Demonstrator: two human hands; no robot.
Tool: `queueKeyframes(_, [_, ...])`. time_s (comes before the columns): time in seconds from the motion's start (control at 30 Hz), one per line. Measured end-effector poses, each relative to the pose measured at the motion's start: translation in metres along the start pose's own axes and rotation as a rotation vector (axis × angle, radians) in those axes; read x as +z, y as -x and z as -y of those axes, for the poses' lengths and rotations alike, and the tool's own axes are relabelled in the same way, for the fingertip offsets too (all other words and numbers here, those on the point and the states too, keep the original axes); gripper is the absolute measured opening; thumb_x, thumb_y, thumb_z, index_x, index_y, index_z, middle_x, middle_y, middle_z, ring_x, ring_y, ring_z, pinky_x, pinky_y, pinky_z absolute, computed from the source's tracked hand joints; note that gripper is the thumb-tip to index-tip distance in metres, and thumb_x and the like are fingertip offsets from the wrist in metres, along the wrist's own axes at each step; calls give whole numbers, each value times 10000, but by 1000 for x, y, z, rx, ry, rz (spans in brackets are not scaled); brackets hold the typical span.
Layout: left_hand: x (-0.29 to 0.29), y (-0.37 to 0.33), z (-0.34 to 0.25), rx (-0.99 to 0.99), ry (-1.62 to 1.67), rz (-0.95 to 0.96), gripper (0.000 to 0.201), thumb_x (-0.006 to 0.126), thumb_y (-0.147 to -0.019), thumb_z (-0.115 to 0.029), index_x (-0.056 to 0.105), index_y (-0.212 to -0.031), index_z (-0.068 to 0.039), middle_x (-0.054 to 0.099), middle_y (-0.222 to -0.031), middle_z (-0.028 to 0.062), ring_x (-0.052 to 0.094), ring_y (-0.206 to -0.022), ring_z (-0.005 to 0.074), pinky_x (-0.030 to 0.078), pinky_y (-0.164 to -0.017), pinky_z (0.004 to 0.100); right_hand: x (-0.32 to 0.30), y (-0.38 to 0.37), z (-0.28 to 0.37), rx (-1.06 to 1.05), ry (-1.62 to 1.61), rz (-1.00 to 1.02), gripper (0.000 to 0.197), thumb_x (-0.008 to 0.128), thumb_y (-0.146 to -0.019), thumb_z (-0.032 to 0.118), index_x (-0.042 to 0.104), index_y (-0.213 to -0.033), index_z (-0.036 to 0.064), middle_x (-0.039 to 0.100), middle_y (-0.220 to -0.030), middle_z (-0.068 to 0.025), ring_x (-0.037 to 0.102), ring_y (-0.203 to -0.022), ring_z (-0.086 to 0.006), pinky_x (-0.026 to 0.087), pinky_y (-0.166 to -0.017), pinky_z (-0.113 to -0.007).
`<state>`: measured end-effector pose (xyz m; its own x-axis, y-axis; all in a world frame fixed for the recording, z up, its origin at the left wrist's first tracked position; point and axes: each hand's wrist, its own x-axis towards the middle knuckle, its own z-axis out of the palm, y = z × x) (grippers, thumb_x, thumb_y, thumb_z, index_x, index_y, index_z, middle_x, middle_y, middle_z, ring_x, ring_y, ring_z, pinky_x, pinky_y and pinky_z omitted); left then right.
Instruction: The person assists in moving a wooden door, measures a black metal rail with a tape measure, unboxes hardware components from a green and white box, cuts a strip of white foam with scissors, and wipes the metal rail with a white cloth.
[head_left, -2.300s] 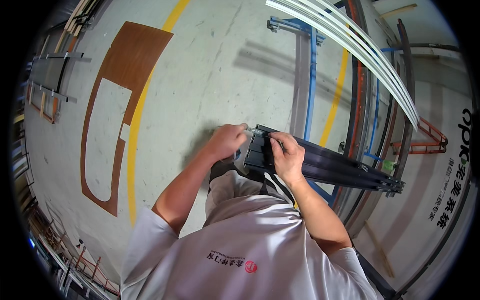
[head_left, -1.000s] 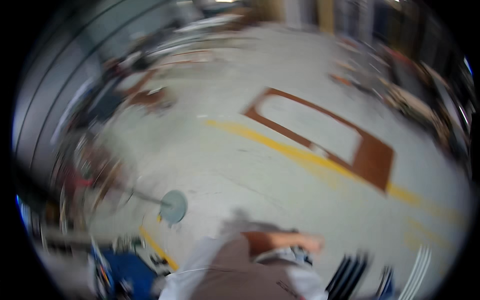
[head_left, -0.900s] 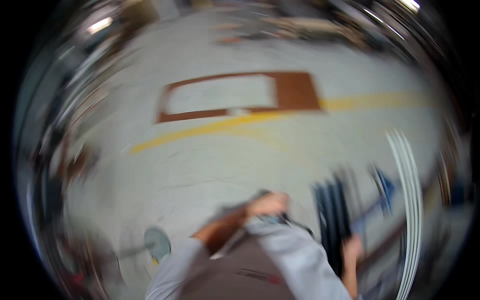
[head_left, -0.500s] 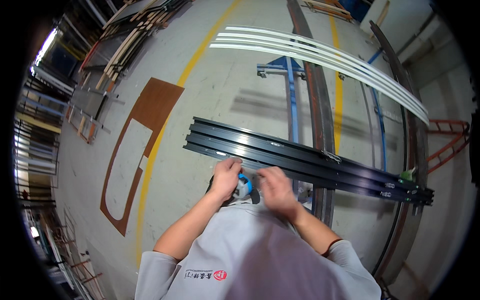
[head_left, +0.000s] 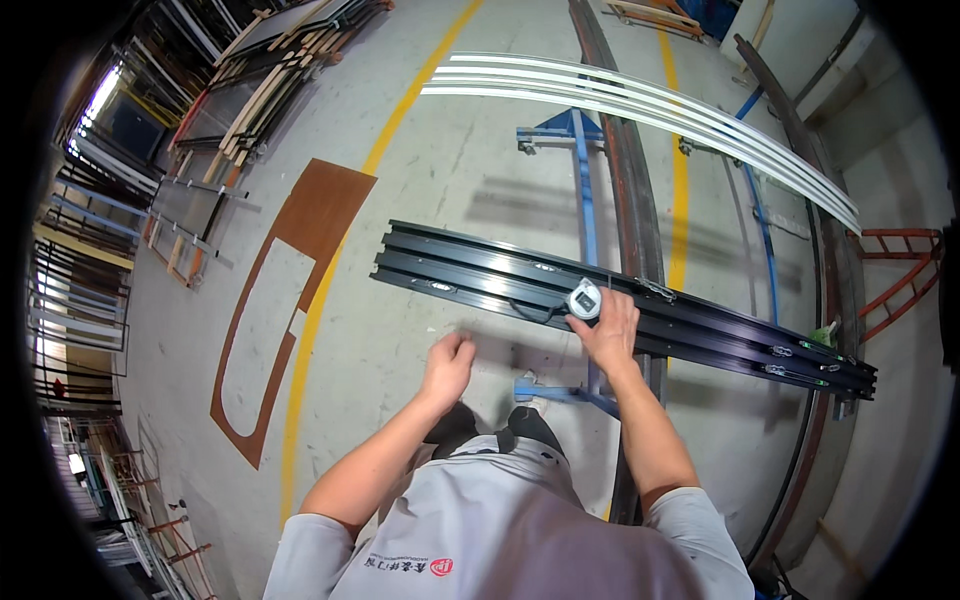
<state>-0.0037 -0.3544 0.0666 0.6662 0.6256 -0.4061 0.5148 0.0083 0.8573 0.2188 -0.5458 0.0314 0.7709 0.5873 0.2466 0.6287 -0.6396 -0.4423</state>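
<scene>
My right hand (head_left: 608, 335) is closed around a round, silver-rimmed tape measure (head_left: 583, 299) with a dark square on its face. It holds the tape measure over the dark metal profiles (head_left: 480, 277), and a dark strap or cord lies beside it. Whether the tape measure touches the profiles, I cannot tell. My left hand (head_left: 448, 368) is at the near side of the profiles' left end, apart from them. Its fingers are curled closed, and anything inside them is hidden. Small metal fittings (head_left: 655, 289) sit along the profiles.
The profiles rest across long steel beams (head_left: 640, 230) with blue supports (head_left: 584, 190). White strips (head_left: 600, 85) lie across the far part of the beams. A brown cut-out panel (head_left: 318, 205) is on the floor at left. Frames and boards (head_left: 270, 90) stand beyond it.
My right hand has moved forward from my waist to over the profiles, now holding the tape measure. The blue-and-grey tool at my waist is no longer seen there. My left hand has shifted slightly left.
</scene>
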Motion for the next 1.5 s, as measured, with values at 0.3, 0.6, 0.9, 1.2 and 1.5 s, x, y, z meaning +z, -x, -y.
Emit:
queueKeyframes(0.3, [-118, 79, 82, 41, 309, -172, 260, 562, -913, -189, 630, -772, 19, 609, -639, 92, 498, -617, 155, 450, -595, 403, 10, 38, 147, -154, -647, 427, 359, 619, -965, 167, 596, -1229, -76, 667, -1050, -208, 614, -1006, -304, 478, -910, -408])
queueKeyframes(0.6, [-264, 231, 167, 205, 472, -683, 340, 530, -958, -190, 558, -710, 41, 522, -604, 36, 465, -592, 131, 431, -580, 343, 64, 144, 479, -548, -1009, 1618, 235, 526, -1030, 192, 659, -1100, 11, 610, -902, -19, 512, -836, -107, 407, -780, -251])
queueKeyframes(0.9, [-360, 351, 265, 165, 1065, -1312, 272, 551, -996, -171, 623, -798, 1, 586, -709, 14, 531, -663, 102, 444, -628, 279, 168, 260, 701, -201, -1009, 2461, 264, 586, -1012, 218, 626, -1132, -13, 628, -878, -94, 582, -787, -187, 465, -762, -295])
queueKeyframes(1.2, [-464, 465, 381, -8, 1255, -1559, 236, 586, -954, -194, 597, -776, -39, 567, -713, 5, 516, -672, 102, 425, -639, 262, 225, 448, 908, -751, -382, 2688, 316, 445, -1073, 218, 608, -1195, -24, 605, -792, -35, 554, -732, -118, 465, -704, -284])
queueKeyframes(1.5, [-513, 579, 536, 563, 1882, -2260, 309, 509, -941, -130, 545, -656, -15, 553, -666, 114, 532, -627, 216, 455, -638, 349, 156, 738, 1125, -1958, -1068, 2660, 566, 359, -1061, 196, 201, -1542, -56, 619, -967, -131, 591, -821, -196, 482, -791, -319])
